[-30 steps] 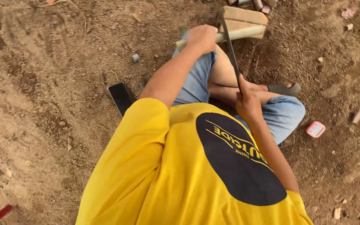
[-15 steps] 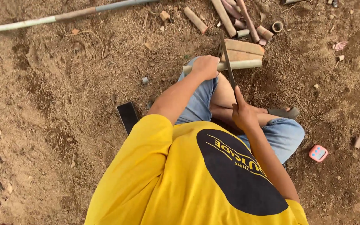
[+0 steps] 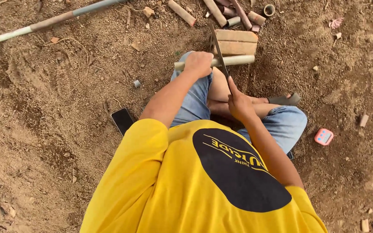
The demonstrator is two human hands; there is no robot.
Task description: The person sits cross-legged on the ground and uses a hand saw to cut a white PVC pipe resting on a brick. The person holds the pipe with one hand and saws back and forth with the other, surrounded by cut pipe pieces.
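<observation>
I sit on bare dirt in a yellow shirt and jeans. My left hand (image 3: 198,64) grips a pale bamboo tube (image 3: 237,60) that lies across a brick (image 3: 235,42) in front of my knees. My right hand (image 3: 239,105) holds the handle of a long thin saw blade (image 3: 217,48). The blade rests across the tube, just right of my left hand, and points away from me.
Several cut tube pieces (image 3: 229,12) lie beyond the brick. A long pole (image 3: 50,20) crosses the ground at far left. A black phone (image 3: 122,120) lies by my left knee, a small pink device (image 3: 324,136) on the dirt at right.
The view has tilted so the brick and tube sit lower in frame. The blade has slid forward across the tube. My left hand keeps its grip.
</observation>
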